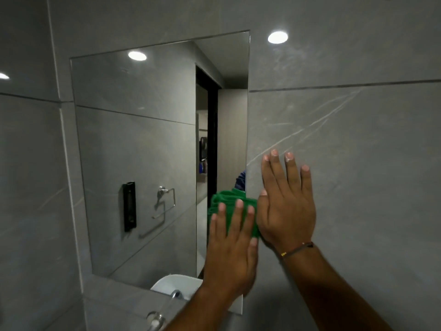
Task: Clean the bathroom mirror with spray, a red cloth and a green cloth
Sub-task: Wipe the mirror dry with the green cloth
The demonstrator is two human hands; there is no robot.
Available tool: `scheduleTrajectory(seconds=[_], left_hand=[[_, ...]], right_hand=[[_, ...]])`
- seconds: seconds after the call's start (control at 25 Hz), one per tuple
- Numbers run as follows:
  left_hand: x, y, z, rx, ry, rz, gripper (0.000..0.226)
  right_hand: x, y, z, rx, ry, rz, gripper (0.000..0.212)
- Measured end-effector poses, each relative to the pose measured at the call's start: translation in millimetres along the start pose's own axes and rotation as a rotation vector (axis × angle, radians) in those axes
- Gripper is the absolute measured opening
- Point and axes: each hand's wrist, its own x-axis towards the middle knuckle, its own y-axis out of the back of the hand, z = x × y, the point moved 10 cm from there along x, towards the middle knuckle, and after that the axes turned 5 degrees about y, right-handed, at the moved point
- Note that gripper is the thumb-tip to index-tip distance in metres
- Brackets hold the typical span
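Observation:
The frameless bathroom mirror (143,139) hangs on a grey tiled wall. A folded green cloth (226,199) lies against the glass near the mirror's lower right edge. My left hand (231,237) presses flat on the cloth with fingers spread, holding it to the mirror. My right hand (286,206) rests flat and empty on the wall tile just right of the mirror's edge, and its thumb side touches the cloth. A thin bracelet circles my right wrist. Neither the spray nor the red cloth is in view.
A white basin (176,284) shows at the mirror's bottom edge, with a chrome tap (155,318) below it. The mirror reflects a black wall fitting (129,206), a chrome towel holder (164,204) and a dark doorway (210,139). Grey tiles (358,163) fill the right side.

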Motion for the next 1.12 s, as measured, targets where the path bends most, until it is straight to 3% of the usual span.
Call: scheduleTrajectory(seconds=[0.12,0.2,0.24,0.52,0.72,0.8,0.88,1.0,1.12], left_hand=[[-40,-11,-18,0.193,-0.471,-0.091,0.063],[-39,-1,-64,0.287,-0.567,-0.092,0.064],[-29,9,-93,0.305,-0.523,-0.073,0.064],[23,85,-299,0.004,0.197,0.111,0.063],[-49,81,-411,-0.294,0.929,0.235,0.066],[-86,65,-399,-0.383,1.170,0.286,0.061],[-93,56,-354,-0.388,1.285,0.327,0.060],[-62,43,-237,-0.373,1.125,0.286,0.068],[-36,19,-110,-0.324,0.800,0.160,0.068]], right_hand=[[-1,5,1,0.036,0.008,0.018,0.072],[-2,4,2,0.047,0.002,0.004,0.074],[-3,3,2,0.040,-0.005,-0.002,0.074],[-6,-10,-4,-0.101,-0.038,-0.027,0.072],[-7,-13,-2,-0.117,-0.030,-0.039,0.075],[-8,-12,-4,-0.119,-0.030,-0.034,0.076],[-7,-14,-5,-0.119,-0.018,-0.035,0.077],[-7,-16,-7,-0.134,0.001,-0.052,0.080],[-8,-16,-7,-0.106,0.016,-0.074,0.080]])
